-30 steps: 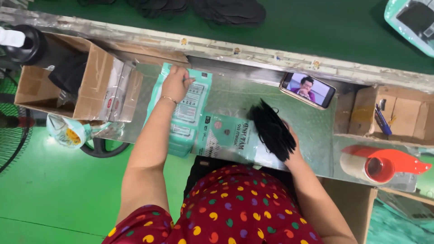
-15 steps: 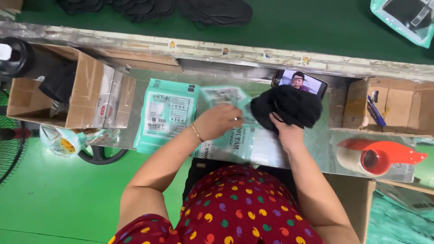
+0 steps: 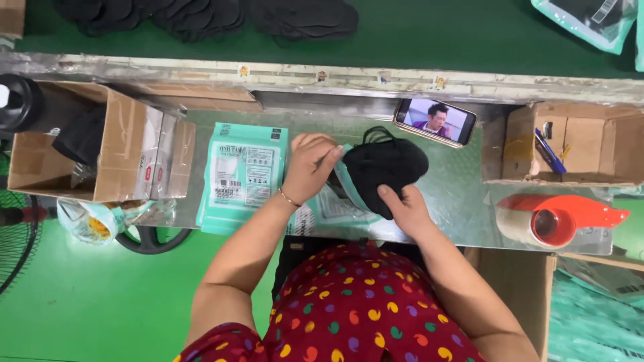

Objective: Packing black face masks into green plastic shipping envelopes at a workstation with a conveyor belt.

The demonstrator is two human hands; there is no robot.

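- Head view, only one: metal worktop (image 3: 463,201) is narrow, walled by a taped ledge at the far edge and the person's body at the near edge; bare metal is left only between the hands and the right box
- left hand (image 3: 310,164) pinches the mouth edge of a mint-green pouch (image 3: 345,188), fingers pressed on the rim
- right hand (image 3: 401,209) cups a stack of black masks (image 3: 388,164) from below, thumb on top, gripping it
- Mask stack sits mid-bench at the pouch mouth, just near of the phone (image 3: 435,121); long axis roughly left-right, ear loops toward the far edge
- Pile of flat mint-green pouches (image 3: 241,175) just left of the left hand, portrait, white label panel with black barcode facing up
- Open cardboard box (image 3: 100,144) at the left edge, red marks on its flap
- Second cardboard box (image 3: 577,144) at right, blue pen inside
- Red tape dispenser (image 3: 557,218) at the near right edge
- More black masks (image 3: 201,15) on the green belt beyond the ledge
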